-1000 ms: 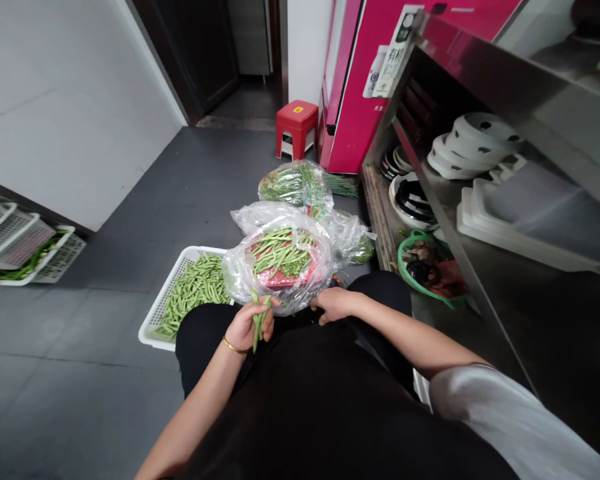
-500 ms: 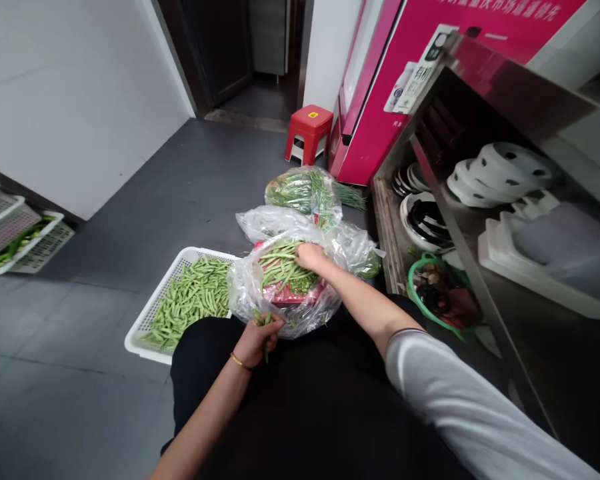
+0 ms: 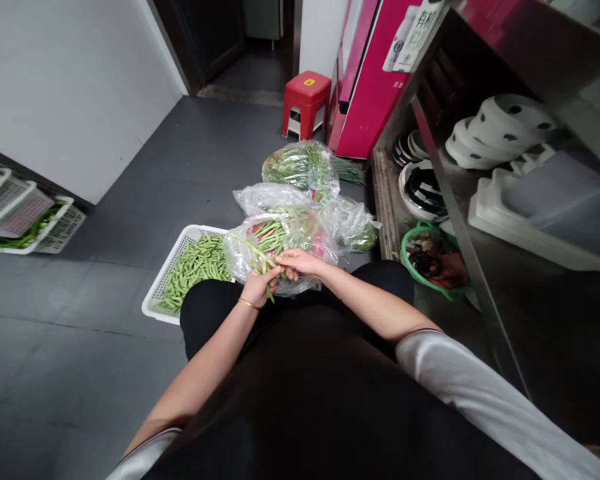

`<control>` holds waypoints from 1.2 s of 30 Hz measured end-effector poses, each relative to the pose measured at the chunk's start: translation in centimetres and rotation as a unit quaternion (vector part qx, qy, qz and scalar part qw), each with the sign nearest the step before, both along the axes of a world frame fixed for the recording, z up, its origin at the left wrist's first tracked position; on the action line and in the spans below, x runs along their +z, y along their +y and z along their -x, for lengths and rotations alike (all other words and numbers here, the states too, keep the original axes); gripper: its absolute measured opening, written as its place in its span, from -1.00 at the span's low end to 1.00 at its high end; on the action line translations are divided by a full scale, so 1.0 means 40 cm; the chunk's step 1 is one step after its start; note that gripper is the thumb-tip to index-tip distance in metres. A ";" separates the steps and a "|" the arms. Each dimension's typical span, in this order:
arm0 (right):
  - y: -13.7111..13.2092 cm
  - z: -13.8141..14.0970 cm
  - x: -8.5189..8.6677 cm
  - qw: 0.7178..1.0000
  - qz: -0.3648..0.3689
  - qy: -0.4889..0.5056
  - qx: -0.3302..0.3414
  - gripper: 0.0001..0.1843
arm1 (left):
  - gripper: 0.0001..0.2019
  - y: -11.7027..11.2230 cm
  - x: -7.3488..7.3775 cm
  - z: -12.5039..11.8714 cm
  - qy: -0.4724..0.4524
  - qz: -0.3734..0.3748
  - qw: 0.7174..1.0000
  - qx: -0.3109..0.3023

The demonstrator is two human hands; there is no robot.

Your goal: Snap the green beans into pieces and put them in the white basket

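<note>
Together in front of my lap, both hands work at some green beans. My left hand (image 3: 260, 285) is closed around several short green bean pieces (image 3: 270, 293). A long green bean (image 3: 253, 248) sticks out from between the hands toward the upper left, its near end pinched by my right hand (image 3: 300, 262). Just beyond them lies a clear plastic bag (image 3: 237, 257) with whole green beans (image 3: 270, 235) on something red. To the left, a white basket (image 3: 153, 293) holds many short pieces of bean (image 3: 193, 270).
More bagged greens (image 3: 293, 167) lie farther out, before a red stool (image 3: 307, 93). At right stands a metal shelf (image 3: 460, 233) with white containers, and a green basket (image 3: 420, 280) sits low beside it. Stacked white baskets (image 3: 25, 207) are at far left.
My right hand has come back from the beans in the bag to meet my left hand, bringing a long green bean. The camera view has tilted down a little.
</note>
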State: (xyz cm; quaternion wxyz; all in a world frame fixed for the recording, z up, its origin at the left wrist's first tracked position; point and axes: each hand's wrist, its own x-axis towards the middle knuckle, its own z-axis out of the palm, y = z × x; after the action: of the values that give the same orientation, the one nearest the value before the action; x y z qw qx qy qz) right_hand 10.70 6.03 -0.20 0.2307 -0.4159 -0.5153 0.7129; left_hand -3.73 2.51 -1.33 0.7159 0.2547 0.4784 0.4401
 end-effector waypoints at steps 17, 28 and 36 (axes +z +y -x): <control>-0.045 -0.236 0.106 0.830 -0.368 -0.416 -0.056 -0.70 | -0.88 0.019 0.126 0.120 -0.184 -0.023 0.979 0.086; -0.156 -0.062 0.021 0.975 -0.191 -0.065 -0.089 -0.67 | -0.77 -0.040 0.119 0.053 -0.071 -0.092 0.993 0.019; -0.133 -0.143 0.026 1.000 -0.014 0.020 0.008 -0.53 | -0.74 -0.059 0.115 0.047 -0.112 -0.113 0.981 -0.112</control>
State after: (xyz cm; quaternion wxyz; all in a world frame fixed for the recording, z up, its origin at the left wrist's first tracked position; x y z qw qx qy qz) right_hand 16.43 0.70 0.84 0.2410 -0.3941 -0.5239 0.7156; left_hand -5.63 0.16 3.27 0.7761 0.3356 0.3108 0.4341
